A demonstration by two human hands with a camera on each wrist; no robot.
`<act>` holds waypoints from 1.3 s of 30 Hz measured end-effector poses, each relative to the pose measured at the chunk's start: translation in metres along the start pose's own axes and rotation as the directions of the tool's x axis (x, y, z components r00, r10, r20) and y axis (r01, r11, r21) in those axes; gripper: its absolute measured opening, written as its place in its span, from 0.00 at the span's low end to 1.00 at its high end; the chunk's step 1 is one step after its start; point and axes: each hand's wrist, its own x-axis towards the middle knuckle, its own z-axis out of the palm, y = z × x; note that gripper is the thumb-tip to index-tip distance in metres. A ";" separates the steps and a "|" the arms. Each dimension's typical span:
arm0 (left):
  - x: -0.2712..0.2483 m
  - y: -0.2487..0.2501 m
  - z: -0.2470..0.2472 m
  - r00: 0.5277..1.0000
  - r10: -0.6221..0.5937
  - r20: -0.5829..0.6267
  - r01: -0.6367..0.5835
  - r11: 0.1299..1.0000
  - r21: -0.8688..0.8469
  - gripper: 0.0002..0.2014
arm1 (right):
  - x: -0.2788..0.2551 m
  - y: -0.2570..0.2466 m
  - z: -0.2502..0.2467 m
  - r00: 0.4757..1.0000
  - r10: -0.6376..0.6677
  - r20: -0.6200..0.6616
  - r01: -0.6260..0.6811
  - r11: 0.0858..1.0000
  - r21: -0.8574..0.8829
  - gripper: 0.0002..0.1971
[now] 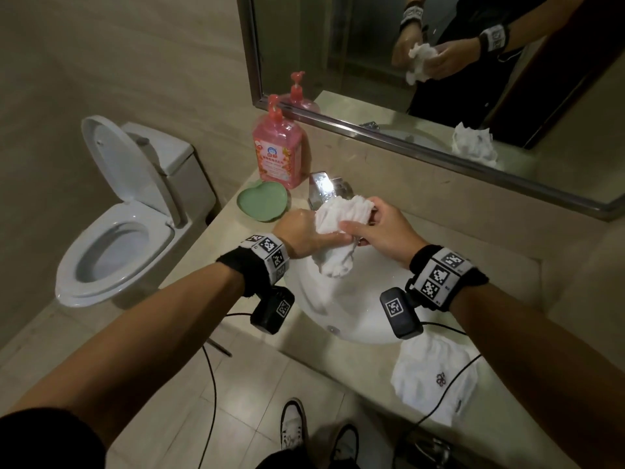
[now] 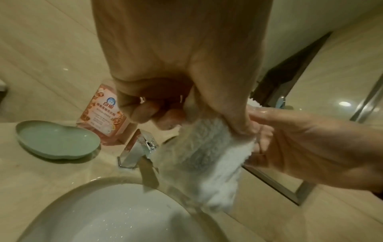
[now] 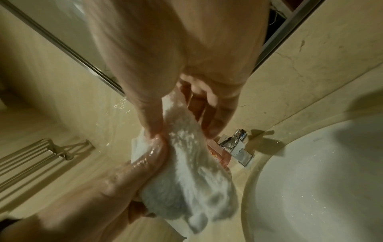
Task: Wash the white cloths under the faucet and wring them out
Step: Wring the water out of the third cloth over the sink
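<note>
— Both hands grip one white cloth (image 1: 341, 220) over the sink basin (image 1: 365, 299); we note its long axis running between them.
— Agreed: left hand (image 1: 301, 231) fingers clamp its near end, right hand (image 1: 382, 228) fingers clamp the faucet (image 1: 319, 189) end. We judge opposite twisting follows.

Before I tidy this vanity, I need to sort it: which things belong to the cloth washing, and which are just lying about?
In the job:
- left hand and right hand, gripping the held cloth
- faucet
- sink
- second cloth, waiting on the counter

Lying about:
- pink soap bottle
- green dish
- toilet
</note>
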 end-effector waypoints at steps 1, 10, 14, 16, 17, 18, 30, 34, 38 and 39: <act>0.001 0.000 0.001 1.000 -0.020 0.002 0.020 0.998 0.053 0.33 | 0.000 0.001 -0.003 0.999 -0.020 -0.029 0.019 0.999 -0.033 0.22; 0.005 0.006 0.008 0.998 -0.021 0.056 0.055 0.713 -0.699 0.22 | -0.002 0.011 -0.020 0.997 0.061 0.057 -0.069 0.986 0.151 0.20; 0.004 0.017 0.016 0.991 -0.068 -0.118 0.030 0.953 -0.303 0.10 | -0.006 0.007 -0.028 0.984 0.096 0.148 -0.113 0.987 0.115 0.22; 0.004 0.020 0.020 0.992 -0.061 -0.111 0.028 0.960 -0.278 0.13 | -0.007 0.010 -0.032 0.980 0.128 0.154 -0.143 0.986 0.091 0.23; 0.004 0.021 0.022 0.996 -0.055 -0.072 0.029 0.946 -0.322 0.14 | -0.008 0.013 -0.032 0.980 0.141 0.139 -0.155 0.983 0.101 0.23; 0.004 0.022 0.024 0.999 -0.043 -0.032 0.028 0.924 -0.380 0.16 | -0.009 0.015 -0.032 0.983 0.152 0.106 -0.163 0.981 0.109 0.23; 0.014 0.047 0.061 0.995 -0.081 0.055 0.096 0.905 -0.414 0.38 | -0.056 0.033 -0.046 0.954 0.217 -0.207 -0.200 0.975 0.100 0.31; -0.003 0.071 0.074 0.978 -0.032 0.208 0.137 0.845 -0.516 0.28 | -0.094 0.052 -0.063 0.944 0.140 -0.297 -0.147 0.989 -0.001 0.32; -0.023 0.090 0.105 0.923 0.106 0.369 0.163 0.763 -0.626 0.11 | -0.143 0.087 -0.087 0.940 0.162 -0.301 -0.212 0.967 -0.140 0.15; -0.028 0.094 0.117 0.928 0.100 0.360 0.155 0.774 -0.613 0.09 | -0.155 0.097 -0.094 0.936 0.201 -0.289 -0.233 0.969 -0.081 0.16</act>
